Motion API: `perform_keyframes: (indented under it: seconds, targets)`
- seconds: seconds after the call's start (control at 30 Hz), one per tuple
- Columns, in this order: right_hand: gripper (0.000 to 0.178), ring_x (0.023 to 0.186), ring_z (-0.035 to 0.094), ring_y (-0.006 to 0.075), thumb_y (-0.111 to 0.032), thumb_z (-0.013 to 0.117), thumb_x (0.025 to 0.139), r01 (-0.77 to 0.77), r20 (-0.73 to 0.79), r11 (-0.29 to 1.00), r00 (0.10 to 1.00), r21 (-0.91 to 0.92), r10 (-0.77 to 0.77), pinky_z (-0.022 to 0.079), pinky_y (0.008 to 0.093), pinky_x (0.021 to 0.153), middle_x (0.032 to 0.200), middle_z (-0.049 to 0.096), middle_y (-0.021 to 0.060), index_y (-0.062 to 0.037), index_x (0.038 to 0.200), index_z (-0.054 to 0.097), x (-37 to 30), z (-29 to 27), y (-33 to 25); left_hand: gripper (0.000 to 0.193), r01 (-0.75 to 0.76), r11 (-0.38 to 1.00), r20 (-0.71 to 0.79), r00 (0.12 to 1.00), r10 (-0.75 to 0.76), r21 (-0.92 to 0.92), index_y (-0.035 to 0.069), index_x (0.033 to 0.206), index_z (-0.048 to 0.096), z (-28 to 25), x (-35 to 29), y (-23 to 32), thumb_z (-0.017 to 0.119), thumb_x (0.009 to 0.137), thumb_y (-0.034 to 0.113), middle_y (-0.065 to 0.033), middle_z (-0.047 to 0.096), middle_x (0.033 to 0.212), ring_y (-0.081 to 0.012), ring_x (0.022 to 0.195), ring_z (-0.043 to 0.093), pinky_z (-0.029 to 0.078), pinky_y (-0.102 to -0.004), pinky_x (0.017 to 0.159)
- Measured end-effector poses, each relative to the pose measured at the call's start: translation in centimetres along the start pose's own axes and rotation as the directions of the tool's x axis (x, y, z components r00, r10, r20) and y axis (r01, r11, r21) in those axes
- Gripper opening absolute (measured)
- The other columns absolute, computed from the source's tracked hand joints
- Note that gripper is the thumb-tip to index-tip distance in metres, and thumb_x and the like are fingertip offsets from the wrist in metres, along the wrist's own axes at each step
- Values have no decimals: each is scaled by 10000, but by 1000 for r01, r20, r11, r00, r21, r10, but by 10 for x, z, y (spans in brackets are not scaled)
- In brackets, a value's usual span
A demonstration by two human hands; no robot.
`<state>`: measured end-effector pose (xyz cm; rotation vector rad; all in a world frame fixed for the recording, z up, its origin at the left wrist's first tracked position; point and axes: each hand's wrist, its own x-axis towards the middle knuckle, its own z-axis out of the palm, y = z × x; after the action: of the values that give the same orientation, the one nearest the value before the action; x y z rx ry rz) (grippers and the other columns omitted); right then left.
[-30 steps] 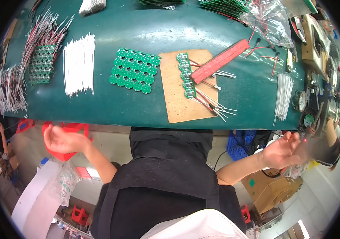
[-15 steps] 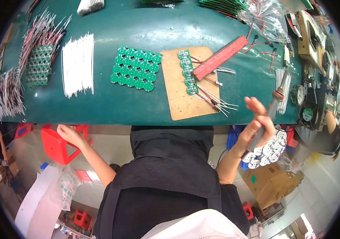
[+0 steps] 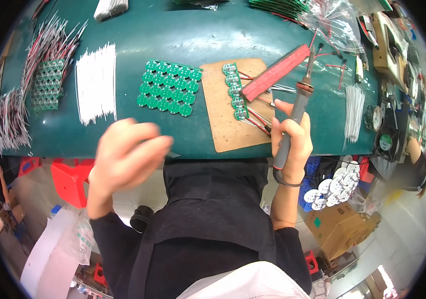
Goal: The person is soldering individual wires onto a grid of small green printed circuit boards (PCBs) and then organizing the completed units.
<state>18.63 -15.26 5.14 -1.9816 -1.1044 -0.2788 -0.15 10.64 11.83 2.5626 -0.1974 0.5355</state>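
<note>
In my right hand (image 3: 295,142) is a soldering iron (image 3: 298,112), its handle gripped and its tip pointing up and away, over the end of the red block (image 3: 278,72). That block lies across a tan board (image 3: 218,132) beside a strip of green circuit boards (image 3: 235,92) with red, black and white wires. My left hand (image 3: 130,154), somewhat blurred, is over the near table edge with its fingers curled closed; whatever they may hold is hidden. Beyond it lies a panel of round green circuit boards (image 3: 168,87).
White wires (image 3: 96,84) lie in a bundle at left, beside wired boards (image 3: 47,84). More white wires (image 3: 354,112), a solder spool (image 3: 372,118) and a small fan (image 3: 386,140) are at right. A plastic bag (image 3: 332,25) lies far right. White discs (image 3: 335,187) sit below the table edge.
My left hand has risen from below the table edge and moved right. My right hand has swung left with the soldering iron, from beside the right-hand wires toward the tan board.
</note>
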Motion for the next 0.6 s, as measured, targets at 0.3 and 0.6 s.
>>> perform_keyframes:
  seconds: [0.3,0.6]
  targets:
    - [187,1101,588,347,-115,686,748,117,262,990,961,-77,-93,456,442,918,1158,635,135,-121,926,629,39,-2,2,454,-474,871,167,876,452,127,71,1153,670,101,65,-42,621,706,134,-21,628,1140,-127,722,505,423,-268,614]
    - [209,1162,573,326,-135,629,803,359,548,933,785,-24,-288,434,479,1036,1126,623,143,-139,1008,593,68,7,29,351,-338,941,137,932,336,-8,80,1036,682,114,69,-44,690,696,167,23,617,1013,-131,862,564,464,-277,689]
